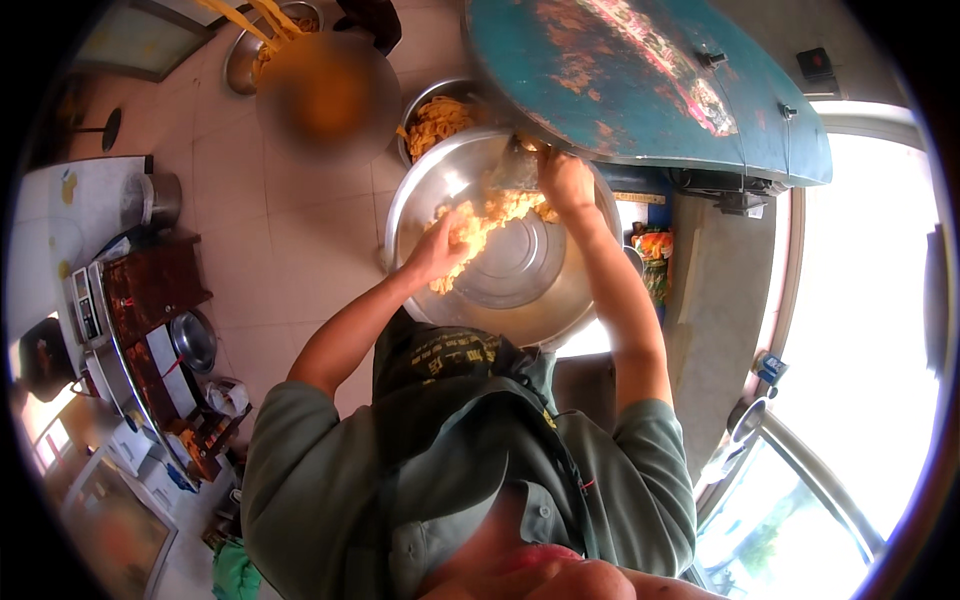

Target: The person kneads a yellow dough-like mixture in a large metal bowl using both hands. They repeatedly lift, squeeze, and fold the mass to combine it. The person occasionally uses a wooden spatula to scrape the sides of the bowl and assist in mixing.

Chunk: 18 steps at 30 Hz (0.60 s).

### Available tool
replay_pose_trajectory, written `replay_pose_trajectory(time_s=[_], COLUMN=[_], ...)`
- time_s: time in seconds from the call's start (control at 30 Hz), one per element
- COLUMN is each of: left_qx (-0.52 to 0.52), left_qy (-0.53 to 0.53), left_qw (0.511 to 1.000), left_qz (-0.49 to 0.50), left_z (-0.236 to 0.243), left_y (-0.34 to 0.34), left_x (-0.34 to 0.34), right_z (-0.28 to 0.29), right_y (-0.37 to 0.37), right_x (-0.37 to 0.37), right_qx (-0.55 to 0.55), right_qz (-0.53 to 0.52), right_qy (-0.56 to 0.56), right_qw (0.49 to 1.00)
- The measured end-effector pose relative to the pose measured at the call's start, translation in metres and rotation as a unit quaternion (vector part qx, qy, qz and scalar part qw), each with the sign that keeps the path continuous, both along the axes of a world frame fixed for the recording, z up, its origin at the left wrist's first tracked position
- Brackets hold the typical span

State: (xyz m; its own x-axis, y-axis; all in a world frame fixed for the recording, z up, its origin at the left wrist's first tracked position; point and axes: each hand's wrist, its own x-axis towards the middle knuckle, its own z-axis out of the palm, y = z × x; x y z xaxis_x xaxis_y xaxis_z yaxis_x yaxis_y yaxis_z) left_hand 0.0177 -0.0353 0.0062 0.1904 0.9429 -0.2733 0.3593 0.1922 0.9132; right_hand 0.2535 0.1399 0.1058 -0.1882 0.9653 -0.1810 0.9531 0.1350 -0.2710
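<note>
A large steel basin [400,215] is in front of me, below the teal, rust-patched machine housing [620,60]. Yellow crumbly dough-like pieces [500,210] form a band across the basin. My left hand [438,245] has its fingers closed into this yellow mass at the basin's left. Higher up at the right, my right hand [565,185] is closed at the housing's lower edge, round something brownish that I cannot make out, near where the yellow pieces lie.
Behind the basin sits a bowl of orange-yellow strips [440,125]; another bowl [240,65] is farther back, beside a blurred round area. A cluttered wooden cabinet [150,275] with pans stands left on the tiled floor [230,180]. A counter [720,280] and glazed door line the right.
</note>
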Motion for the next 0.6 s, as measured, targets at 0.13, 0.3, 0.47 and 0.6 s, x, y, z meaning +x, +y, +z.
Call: replay_pose_trajectory(time_s=[0.13, 0.3, 0.47, 0.6], left_qx=[-0.112, -0.301, -0.258, -0.287], left_qy=[-0.153, -0.333, -0.444, -0.584], left_qw=[0.981, 0.889, 0.853, 0.757], left_qz=[0.032, 0.095, 0.092, 0.056], left_z=[0.012, 0.04, 0.034, 0.012], left_y=[0.005, 0.018, 0.018, 0.011], left_x=[-0.011, 0.001, -0.02, -0.023], right_z=[0.018, -0.02, -0.006, -0.02], right_y=[-0.028, 0.001, -0.031, -0.005], right_x=[0.011, 0.011, 0.017, 0.01], right_qx=[0.116, 0.053, 0.117, 0.044], right_qz=[0.08, -0.022, 0.039, -0.034], right_qy=[0.083, 0.015, 0.066, 0.008], right_qw=[0.987, 0.998, 0.99, 0.998])
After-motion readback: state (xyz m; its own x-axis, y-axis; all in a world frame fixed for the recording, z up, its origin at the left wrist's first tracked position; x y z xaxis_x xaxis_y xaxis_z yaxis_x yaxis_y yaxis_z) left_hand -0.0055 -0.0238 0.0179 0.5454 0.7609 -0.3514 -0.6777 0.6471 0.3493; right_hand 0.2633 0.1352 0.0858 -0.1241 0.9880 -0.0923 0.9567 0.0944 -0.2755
